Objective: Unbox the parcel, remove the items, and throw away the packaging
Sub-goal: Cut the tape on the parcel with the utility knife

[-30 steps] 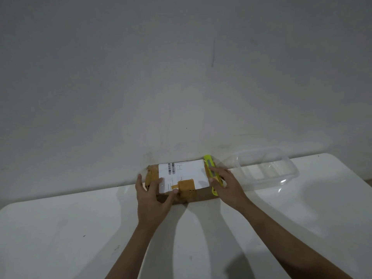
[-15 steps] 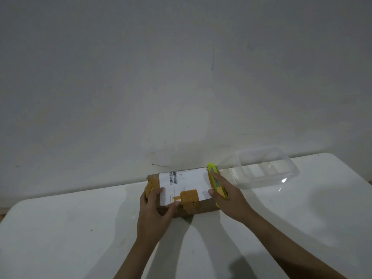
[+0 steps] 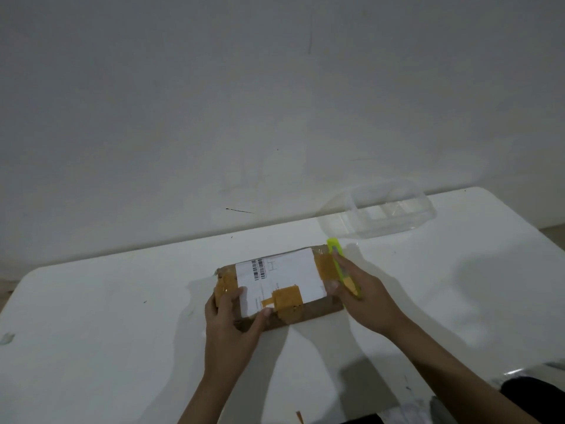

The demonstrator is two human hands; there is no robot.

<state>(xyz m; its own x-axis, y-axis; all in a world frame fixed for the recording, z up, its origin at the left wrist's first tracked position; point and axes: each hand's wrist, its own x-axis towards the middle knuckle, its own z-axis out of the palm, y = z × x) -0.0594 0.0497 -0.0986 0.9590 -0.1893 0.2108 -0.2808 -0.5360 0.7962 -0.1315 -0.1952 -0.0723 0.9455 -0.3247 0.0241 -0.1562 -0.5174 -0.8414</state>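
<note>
Parcel [image 3: 279, 290]: brown, flat, lying on the table near its far middle, long side running left to right, right end slightly farther away.
Label [image 3: 281, 276]: white, covering most of the parcel's top; barcode near its far left corner.
Tape [image 3: 287, 301]: orange-yellow patches, one on the near edge over the label, one at the left end, one at the right end beside the cutter.
Left hand [image 3: 230, 328]: gripping the parcel's near left corner; fingers [image 3: 227, 296] curled over the left end onto the top, thumb [image 3: 265, 313] pressed on the label's near edge.
Right hand [image 3: 365, 298]: closed round the cutter at the parcel's right end; index finger laid along the handle, thumb against the parcel's right edge.
Cutter [image 3: 342, 267]: lime-green, lying along the parcel's right end, far tip sticking out past the fingers, near part hidden under the hand; whether a blade is out, cannot tell.
Container [image 3: 394, 214]: clear plastic, at the table's far right edge by the wall, beyond the parcel and apart from it.
Table [image 3: 107, 332]: white, with small dark specks; shadows of both arms falling on it.
Wall [image 3: 275, 102]: grey-white, plain, with a thin dark scratch just above the table's far edge.
Near right corner: dark, blurred shapes and something pale at the frame's bottom edge, too unclear to tell.
Scrap [image 3: 6, 338]: small pale bit on the table's left edge, unclear.
</note>
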